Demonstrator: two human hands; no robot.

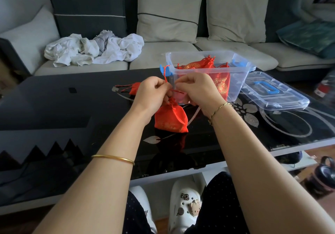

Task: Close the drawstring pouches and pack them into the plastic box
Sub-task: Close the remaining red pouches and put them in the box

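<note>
2 grips share 1 red pouch (pixel 171 119) in the head view: we log the left grip (pixel 154 90) and right grip (pixel 195 88) each pinching its drawstring (pixel 165 74) above the gathered neck, likely to cinch it. The base appears to rest on the dark surface (pixel 63 103), steadying the pull. 1 spare pouch (pixel 135 87) waits behind the left grip. The plastic box (pixel 199 53), lid (pixel 275 92) off alongside, stands within reach and holds the closed pouches (pixel 204 65).

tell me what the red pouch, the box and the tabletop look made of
Red pouch: likely satin-type fabric, soft sheen, gathered folds at the neck, gold pattern.
Plastic box: clear rigid plastic, the pouches inside show through its walls.
Tabletop: probably black glass or high-gloss lacquer, it mirrors the pouch and carries a silver flower print.
</note>
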